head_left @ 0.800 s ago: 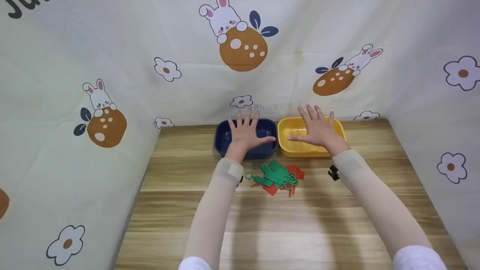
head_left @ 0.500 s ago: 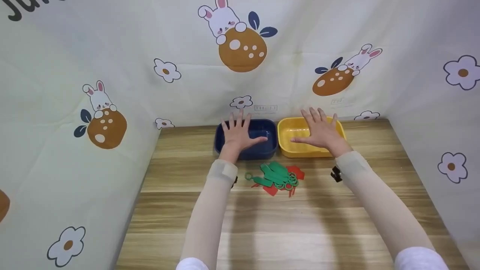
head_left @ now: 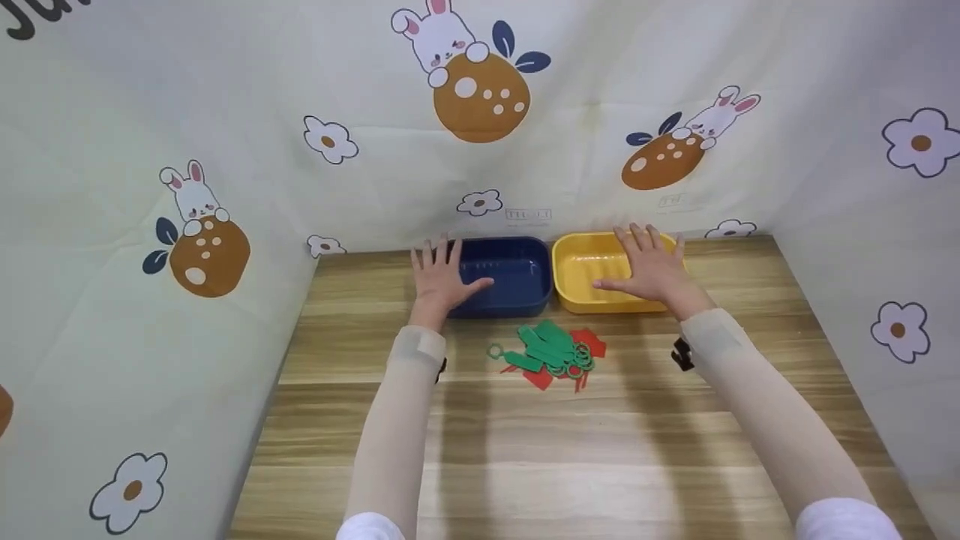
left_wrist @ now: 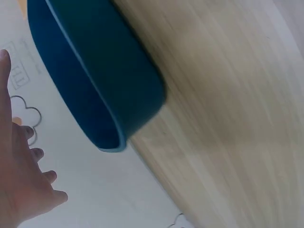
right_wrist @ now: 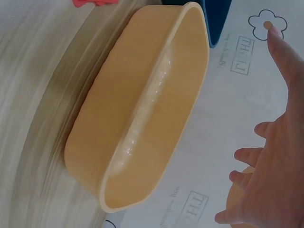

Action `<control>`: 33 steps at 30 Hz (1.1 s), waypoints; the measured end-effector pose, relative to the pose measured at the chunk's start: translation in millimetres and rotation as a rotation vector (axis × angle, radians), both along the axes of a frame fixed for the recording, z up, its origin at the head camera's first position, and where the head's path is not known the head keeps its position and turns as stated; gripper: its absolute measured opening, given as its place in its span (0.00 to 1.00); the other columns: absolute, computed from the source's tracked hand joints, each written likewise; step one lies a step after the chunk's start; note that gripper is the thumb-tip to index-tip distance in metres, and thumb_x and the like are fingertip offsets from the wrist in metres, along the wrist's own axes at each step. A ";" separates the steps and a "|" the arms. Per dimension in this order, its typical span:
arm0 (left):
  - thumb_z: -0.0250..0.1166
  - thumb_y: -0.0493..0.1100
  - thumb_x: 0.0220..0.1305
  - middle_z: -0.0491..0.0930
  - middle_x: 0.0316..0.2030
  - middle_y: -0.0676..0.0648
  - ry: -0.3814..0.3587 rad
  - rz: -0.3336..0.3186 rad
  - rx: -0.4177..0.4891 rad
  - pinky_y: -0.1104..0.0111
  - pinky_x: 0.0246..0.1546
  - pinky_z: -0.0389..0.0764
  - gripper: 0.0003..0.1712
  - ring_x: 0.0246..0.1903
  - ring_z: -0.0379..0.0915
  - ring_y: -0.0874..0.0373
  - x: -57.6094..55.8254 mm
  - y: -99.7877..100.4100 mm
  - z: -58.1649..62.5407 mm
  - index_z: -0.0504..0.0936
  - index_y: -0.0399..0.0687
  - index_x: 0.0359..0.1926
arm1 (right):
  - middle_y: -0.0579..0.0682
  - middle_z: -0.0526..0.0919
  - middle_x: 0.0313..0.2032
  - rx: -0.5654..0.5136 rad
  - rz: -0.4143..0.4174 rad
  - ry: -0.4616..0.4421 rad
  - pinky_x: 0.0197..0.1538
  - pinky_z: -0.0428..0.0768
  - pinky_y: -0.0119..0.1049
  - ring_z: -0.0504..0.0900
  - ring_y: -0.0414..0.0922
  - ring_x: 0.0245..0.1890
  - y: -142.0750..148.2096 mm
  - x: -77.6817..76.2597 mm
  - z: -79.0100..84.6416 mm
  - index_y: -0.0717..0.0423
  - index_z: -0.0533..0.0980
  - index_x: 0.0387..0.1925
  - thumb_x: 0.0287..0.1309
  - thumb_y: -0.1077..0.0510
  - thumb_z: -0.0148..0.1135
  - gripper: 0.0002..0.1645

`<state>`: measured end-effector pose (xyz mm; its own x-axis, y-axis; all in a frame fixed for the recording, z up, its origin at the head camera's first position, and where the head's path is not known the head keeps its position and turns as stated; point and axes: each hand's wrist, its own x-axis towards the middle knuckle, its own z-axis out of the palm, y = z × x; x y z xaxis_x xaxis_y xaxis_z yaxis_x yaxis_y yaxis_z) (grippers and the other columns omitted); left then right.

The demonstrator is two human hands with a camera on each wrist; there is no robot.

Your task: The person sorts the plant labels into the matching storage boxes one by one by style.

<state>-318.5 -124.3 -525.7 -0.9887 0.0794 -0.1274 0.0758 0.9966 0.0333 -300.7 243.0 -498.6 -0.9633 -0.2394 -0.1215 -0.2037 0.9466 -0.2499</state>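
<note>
My left hand point(head_left: 439, 285) is spread over the left end of a dark blue bin point(head_left: 517, 289), fingers apart and holding nothing. In the left wrist view the bin's wall point(left_wrist: 128, 71) shows a gap from the hand. Over the right side of a yellow bin point(head_left: 581, 296) hovers my right hand point(head_left: 652, 274), also spread and bare. The right wrist view shows that hand point(right_wrist: 270, 175) apart from the yellow bin point(right_wrist: 114, 99). In front of both bins lies a pile of flat green tags with ring ends point(head_left: 551, 349), mixed with red pieces point(head_left: 590, 343).
The bins stand side by side at the back of a wood-grain table point(head_left: 525, 465). Pale cloth walls point(head_left: 375, 195) printed with rabbits and flowers enclose the back and both sides.
My left hand has moved left across the blue bin, uncovering more of its inside. The right hand has shifted slightly right and nearer. The bins and pile stay put.
</note>
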 end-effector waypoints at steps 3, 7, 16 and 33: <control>0.47 0.83 0.58 0.36 0.81 0.44 -0.004 0.010 0.016 0.42 0.77 0.36 0.61 0.79 0.31 0.39 1.0 -9.6 -5.6 0.41 0.55 0.80 | 0.63 0.45 0.78 -0.006 -0.008 0.005 0.67 0.33 0.80 0.41 0.67 0.77 3.4 1.7 -2.1 0.52 0.45 0.79 0.44 0.12 0.51 0.73; 0.48 0.82 0.58 0.35 0.81 0.43 -0.006 0.018 0.057 0.43 0.77 0.34 0.62 0.79 0.31 0.39 1.1 -19.1 -11.9 0.41 0.53 0.80 | 0.64 0.47 0.78 0.007 -0.007 0.016 0.67 0.35 0.80 0.43 0.67 0.77 7.5 2.8 -5.0 0.52 0.46 0.79 0.44 0.11 0.50 0.73; 0.49 0.81 0.59 0.37 0.81 0.44 0.003 0.041 0.070 0.43 0.77 0.40 0.61 0.79 0.33 0.39 1.1 -30.8 -26.6 0.42 0.52 0.80 | 0.64 0.47 0.78 0.027 -0.013 0.013 0.68 0.34 0.79 0.43 0.67 0.77 14.4 5.3 -9.5 0.52 0.46 0.79 0.46 0.12 0.50 0.72; 0.47 0.79 0.63 0.37 0.80 0.42 0.009 0.041 0.117 0.42 0.77 0.41 0.58 0.78 0.39 0.37 -1.1 -34.3 -48.2 0.42 0.50 0.80 | 0.64 0.49 0.77 0.036 -0.015 0.003 0.67 0.37 0.80 0.45 0.67 0.77 24.5 9.8 -23.3 0.55 0.47 0.78 0.50 0.17 0.53 0.68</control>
<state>-319.6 -158.6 -573.9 -0.9924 0.0530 -0.1108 0.0362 0.9882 0.1487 -290.9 267.5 -521.9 -0.9672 -0.2201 -0.1268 -0.1899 0.9581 -0.2146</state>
